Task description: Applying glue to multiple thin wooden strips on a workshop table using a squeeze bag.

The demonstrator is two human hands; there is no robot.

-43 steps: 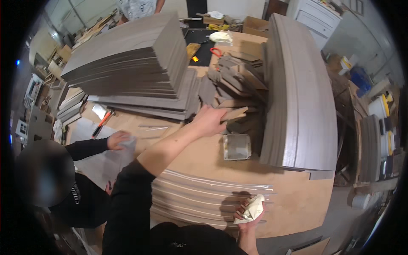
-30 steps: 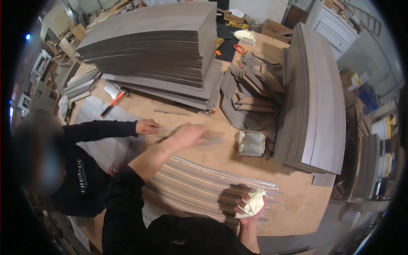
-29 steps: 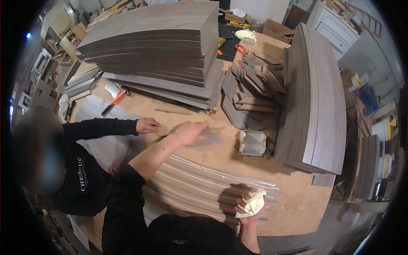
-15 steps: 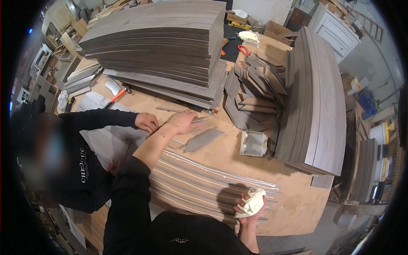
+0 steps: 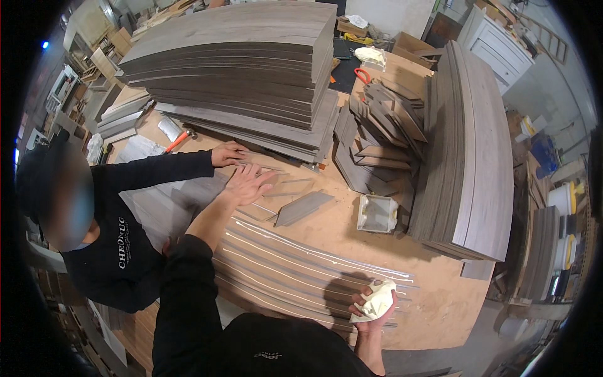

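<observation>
My left hand [image 5: 248, 183] lies flat, fingers spread, on thin grey strips on the wooden workbench [image 5: 433, 301]. A short grey board piece [image 5: 303, 208] lies just to its right, apart from it. My right hand [image 5: 375, 303] grips a crumpled pale cloth [image 5: 377, 300] at the near edge of a row of long grey strips [image 5: 295, 267] with shiny lines of glue along them. A co-worker's hand [image 5: 227, 153] rests on the bench just above my left hand.
A tall stack of grey panels [image 5: 251, 56] fills the back. A second upright stack [image 5: 468, 144] stands at the right, with short offcuts [image 5: 377, 138] between them. A small clear tray [image 5: 377, 213] sits beside the offcuts. An orange-handled tool [image 5: 177, 139] lies at the left.
My left hand drew back from the offcut pile toward the left and came down flat on the strips. A short grey board now lies beside it. My right hand stayed put with the cloth.
</observation>
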